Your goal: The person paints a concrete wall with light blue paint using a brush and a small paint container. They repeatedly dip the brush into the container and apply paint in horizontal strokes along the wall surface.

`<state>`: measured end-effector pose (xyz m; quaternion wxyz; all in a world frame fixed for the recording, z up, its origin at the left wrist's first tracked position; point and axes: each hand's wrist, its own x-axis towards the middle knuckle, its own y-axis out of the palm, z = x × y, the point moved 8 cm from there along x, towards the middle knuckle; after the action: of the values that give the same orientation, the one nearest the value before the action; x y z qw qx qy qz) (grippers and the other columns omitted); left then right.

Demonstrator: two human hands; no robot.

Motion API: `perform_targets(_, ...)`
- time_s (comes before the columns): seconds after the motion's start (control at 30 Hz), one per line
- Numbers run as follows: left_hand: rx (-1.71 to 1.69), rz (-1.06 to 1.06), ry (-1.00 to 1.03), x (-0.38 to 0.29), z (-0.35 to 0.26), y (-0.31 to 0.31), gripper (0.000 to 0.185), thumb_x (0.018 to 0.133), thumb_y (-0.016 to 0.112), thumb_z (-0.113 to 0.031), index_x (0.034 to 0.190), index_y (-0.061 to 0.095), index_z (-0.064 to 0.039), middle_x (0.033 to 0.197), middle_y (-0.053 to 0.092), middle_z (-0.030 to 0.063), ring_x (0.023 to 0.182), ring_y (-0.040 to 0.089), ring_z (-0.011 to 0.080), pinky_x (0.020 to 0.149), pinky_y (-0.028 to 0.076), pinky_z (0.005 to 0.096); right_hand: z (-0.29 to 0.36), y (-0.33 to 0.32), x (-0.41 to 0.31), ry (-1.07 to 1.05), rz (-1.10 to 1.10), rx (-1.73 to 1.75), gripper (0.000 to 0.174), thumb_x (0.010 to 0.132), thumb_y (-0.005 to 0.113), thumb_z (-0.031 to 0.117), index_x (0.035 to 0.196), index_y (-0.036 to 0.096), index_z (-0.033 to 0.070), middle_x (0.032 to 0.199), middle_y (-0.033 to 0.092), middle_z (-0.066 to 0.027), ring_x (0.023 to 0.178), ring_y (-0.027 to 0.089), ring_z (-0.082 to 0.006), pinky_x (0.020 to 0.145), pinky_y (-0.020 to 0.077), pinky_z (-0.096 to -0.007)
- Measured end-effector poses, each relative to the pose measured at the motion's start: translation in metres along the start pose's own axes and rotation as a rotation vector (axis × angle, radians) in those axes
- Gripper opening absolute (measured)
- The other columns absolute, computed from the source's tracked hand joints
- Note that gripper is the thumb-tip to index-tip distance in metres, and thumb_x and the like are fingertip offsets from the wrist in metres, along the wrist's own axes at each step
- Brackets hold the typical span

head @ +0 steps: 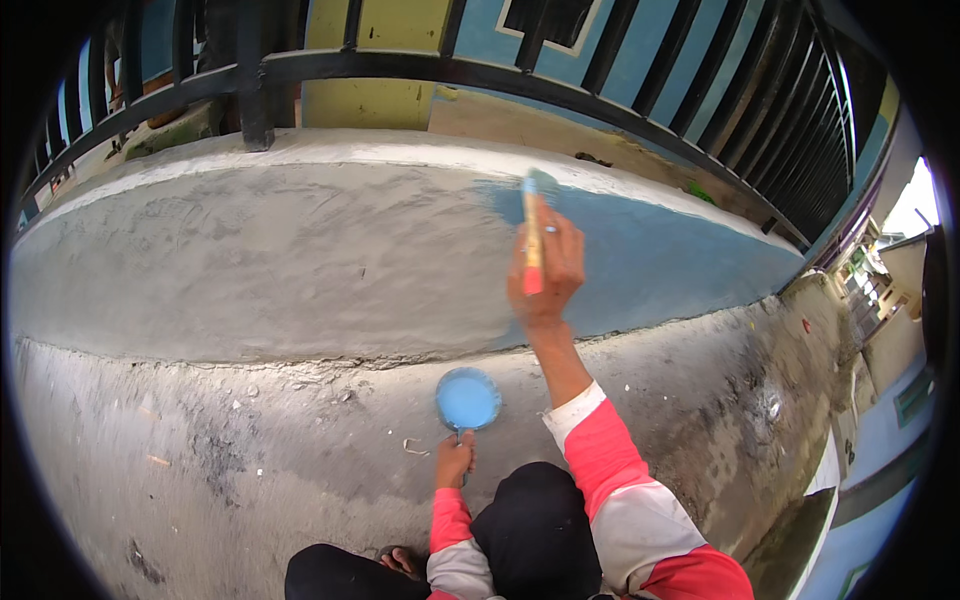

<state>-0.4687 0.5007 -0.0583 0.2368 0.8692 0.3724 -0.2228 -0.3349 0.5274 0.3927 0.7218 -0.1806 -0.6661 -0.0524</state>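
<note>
My right hand [555, 262] grips a paintbrush [532, 240] with a pale wooden handle and a red end. Its blurred bristles are at the top edge of a low cement wall [262, 262], where blue paint [660, 255] meets bare grey render. Blue covers the wall's right part; grey is the left. Lower down, my left hand [455, 457] is closed around the handle of a round dipper [495, 420]. Light blue paint [468, 400] fills much of it. The dipper is just above the ground, near the wall's foot; whether it touches the ground I cannot tell.
A black metal railing [420, 69] runs along the pale ledge [315, 150] on top of the wall. Crumbled debris [300, 375] lines the wall's base on the concrete ground [337, 480]. My bent knees [536, 525] are close below the dipper. Buildings stand along the right.
</note>
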Motion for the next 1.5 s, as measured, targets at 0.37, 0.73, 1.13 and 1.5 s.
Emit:
perform_targets(0.37, -0.053, -0.023, 0.010, 0.000, -0.005, -0.003, 0.037, 0.098, 0.066, -0.034, 0.082, 0.059, -0.002, 0.059, 0.055, 0.0040, 0.042, 0.049, 0.0140, 0.039, 0.037, 0.0316, 0.133, 0.028, 0.019, -0.589, 0.315, 0.259, 0.042, 0.086, 0.068, 0.014, 0.127, 0.071, 0.019, 0.121, 0.070, -0.0037, 0.109, 0.062, -0.0243, 0.091, 0.0489, -0.0393)
perform_targets(0.73, -0.019, -0.013, -0.001, 0.005, 0.002, 0.002, 0.038, 0.098, 0.066, -0.037, 0.086, 0.062, -0.002, 0.061, 0.055, 0.0028, 0.046, 0.050, 0.0127, 0.042, 0.039, 0.0297, -0.037, -0.043, 0.018, -0.404, 0.337, -0.057, 0.053, 0.076, 0.071, 0.007, 0.128, 0.070, 0.016, 0.124, 0.069, -0.0023, 0.110, 0.064, -0.0251, 0.093, 0.0510, -0.0395)
perform_targets(1.13, -0.039, -0.016, -0.006, -0.002, -0.006, 0.001, 0.037, 0.098, 0.067, -0.034, 0.084, 0.059, -0.001, 0.060, 0.055, 0.0036, 0.044, 0.049, 0.0136, 0.041, 0.038, 0.0308, 0.106, 0.039, 0.043, -0.624, 0.354, 0.266, 0.051, 0.077, 0.072, 0.007, 0.127, 0.070, 0.017, 0.123, 0.070, -0.0021, 0.108, 0.063, -0.0268, 0.093, 0.0518, -0.0397)
perform_targets(1.5, -0.066, -0.015, -0.001, 0.002, -0.003, 0.001, 0.036, 0.097, 0.068, -0.034, 0.084, 0.057, -0.002, 0.061, 0.056, 0.0034, 0.044, 0.050, 0.0134, 0.041, 0.038, 0.0306, 0.029, 0.010, 0.037, -0.464, 0.383, 0.202, 0.055, 0.074, 0.074, 0.004, 0.127, 0.070, 0.015, 0.120, 0.070, -0.0052, 0.109, 0.064, -0.0287, 0.090, 0.0543, -0.0407)
